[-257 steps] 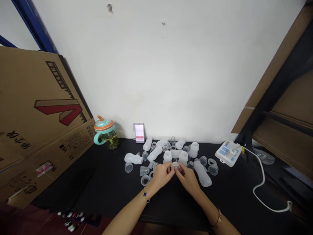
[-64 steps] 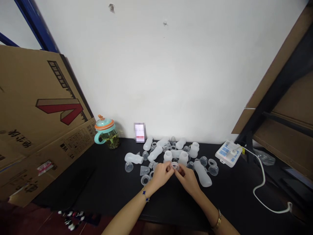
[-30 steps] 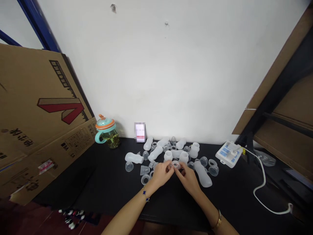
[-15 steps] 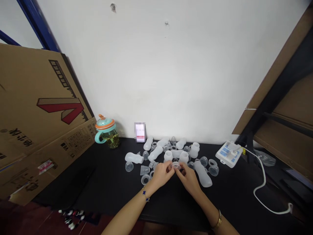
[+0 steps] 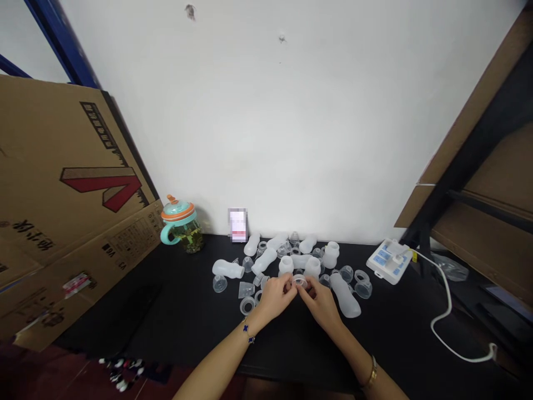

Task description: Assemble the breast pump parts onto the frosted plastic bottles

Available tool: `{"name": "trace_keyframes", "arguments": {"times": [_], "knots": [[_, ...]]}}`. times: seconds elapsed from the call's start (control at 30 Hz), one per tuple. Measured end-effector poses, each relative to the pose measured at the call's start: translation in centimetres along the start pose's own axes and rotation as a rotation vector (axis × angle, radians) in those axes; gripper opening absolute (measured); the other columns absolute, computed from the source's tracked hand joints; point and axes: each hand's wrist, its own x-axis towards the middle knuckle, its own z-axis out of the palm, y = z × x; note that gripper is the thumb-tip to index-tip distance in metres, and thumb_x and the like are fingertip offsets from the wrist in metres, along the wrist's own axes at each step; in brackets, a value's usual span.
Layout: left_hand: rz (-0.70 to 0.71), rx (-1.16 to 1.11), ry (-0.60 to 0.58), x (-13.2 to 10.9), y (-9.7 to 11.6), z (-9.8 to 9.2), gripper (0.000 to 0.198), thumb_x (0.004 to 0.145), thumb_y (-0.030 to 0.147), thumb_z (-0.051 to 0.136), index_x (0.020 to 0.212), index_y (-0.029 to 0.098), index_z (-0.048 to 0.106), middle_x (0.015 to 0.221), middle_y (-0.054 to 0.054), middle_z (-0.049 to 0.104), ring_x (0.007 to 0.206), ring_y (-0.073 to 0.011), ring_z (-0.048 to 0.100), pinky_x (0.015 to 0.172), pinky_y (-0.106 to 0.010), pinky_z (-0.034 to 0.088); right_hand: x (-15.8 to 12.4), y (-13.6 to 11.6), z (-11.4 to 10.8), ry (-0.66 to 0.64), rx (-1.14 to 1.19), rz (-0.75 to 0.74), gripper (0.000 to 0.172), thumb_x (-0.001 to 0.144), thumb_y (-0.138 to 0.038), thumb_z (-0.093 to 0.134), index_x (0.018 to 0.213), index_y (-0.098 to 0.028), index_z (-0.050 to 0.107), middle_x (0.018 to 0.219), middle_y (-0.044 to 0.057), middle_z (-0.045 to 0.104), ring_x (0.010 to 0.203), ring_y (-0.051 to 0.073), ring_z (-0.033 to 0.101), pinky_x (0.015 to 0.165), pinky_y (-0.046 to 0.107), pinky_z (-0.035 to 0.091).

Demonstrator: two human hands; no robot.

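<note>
Between my hands is a translucent bottle ring [image 5: 300, 280], held above the black table. My left hand [image 5: 276, 294] pinches its left side with closed fingers. On the opposite side the fingertips of my right hand [image 5: 320, 303] grip the rim. Whether a teat sits inside the ring is too small to tell. Just behind my fingers stand two milky baby bottles, one left [image 5: 286, 265] and one right [image 5: 313, 268]. A lying bottle [image 5: 345, 297] is right of my right hand. Another loose ring [image 5: 247, 305] and a clear cap [image 5: 246, 290] lie left of my left hand.
Several more bottles, rings and clear caps are scattered toward the wall. A teal-lidded jug [image 5: 183, 228] stands at the back left, beside a large cardboard box [image 5: 83, 222]. A phone [image 5: 239, 225] leans on the wall. On the right sits a white power strip [image 5: 389, 261] with its cable [image 5: 447, 311].
The camera view has shifted very slightly. Both hands keep the ring in about the same place, and the surrounding parts have not moved.
</note>
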Motion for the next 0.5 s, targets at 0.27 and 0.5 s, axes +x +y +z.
{"name": "trace_keyframes", "arguments": {"times": [0.27, 0.5], "knots": [[0.0, 0.016, -0.001, 0.07, 0.08, -0.05, 0.021, 0.089, 0.025, 0.052, 0.069, 0.02, 0.049, 0.055, 0.006, 0.047, 0.05, -0.0103, 0.043, 0.053, -0.022, 0.025, -0.01, 0.04, 0.1, 0.008, -0.004, -0.005, 0.031, 0.094, -0.048, 0.054, 0.093, -0.021, 0.067, 0.071, 0.001, 0.068, 0.058, 0.017, 0.061, 0.056, 0.026, 0.043], [0.014, -0.043, -0.014, -0.04, -0.02, -0.03, 0.019, 0.088, 0.024, 0.052, 0.07, 0.02, 0.048, 0.055, 0.007, 0.045, 0.05, -0.0098, 0.043, 0.053, -0.022, 0.025, -0.02, -0.26, 0.02, 0.01, 0.006, -0.012, 0.032, 0.094, -0.051, 0.052, 0.093, -0.021, 0.065, 0.068, -0.001, 0.064, 0.054, 0.016, 0.058, 0.052, 0.024, 0.038]]}}
